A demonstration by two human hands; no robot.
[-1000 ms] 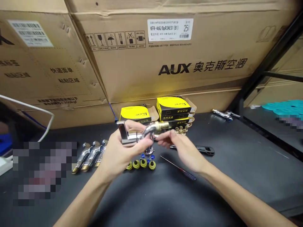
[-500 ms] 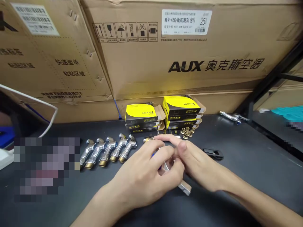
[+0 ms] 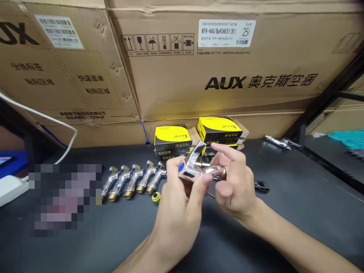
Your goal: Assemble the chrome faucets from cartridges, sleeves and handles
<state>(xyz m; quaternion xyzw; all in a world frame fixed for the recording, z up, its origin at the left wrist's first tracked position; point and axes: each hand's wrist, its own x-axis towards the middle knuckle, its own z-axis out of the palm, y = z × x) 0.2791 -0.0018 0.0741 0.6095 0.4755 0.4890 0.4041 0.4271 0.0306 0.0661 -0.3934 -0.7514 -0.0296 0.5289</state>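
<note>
My left hand [image 3: 182, 204] is closed around a shiny chrome faucet [image 3: 193, 167], its thumb across the body. The faucet's flat lever points up and away, and a blue dot marks the near end. Its curved spout reaches right toward my right hand [image 3: 237, 182]. That hand's fingers are spread and bent beside the spout; whether they touch it is hard to see. Left of my left hand, several chrome faucet bodies [image 3: 133, 182] with brass threaded ends lie in a row. A small yellow-green piece with a black part [image 3: 156, 197] lies close to my left wrist.
Yellow and black boxes [image 3: 172, 136] stand stacked behind the hands, with a second stack [image 3: 220, 129] to their right. Another chrome faucet [image 3: 281, 143] lies at the back right. A black tool [image 3: 261, 185] is partly behind my right hand. Large cartons [image 3: 170, 87] form the back.
The faucet has been raised and turned, so its lever now points up instead of down right. My left hand has shifted to hold it from below, and my right hand has drawn back with fingers spread.
</note>
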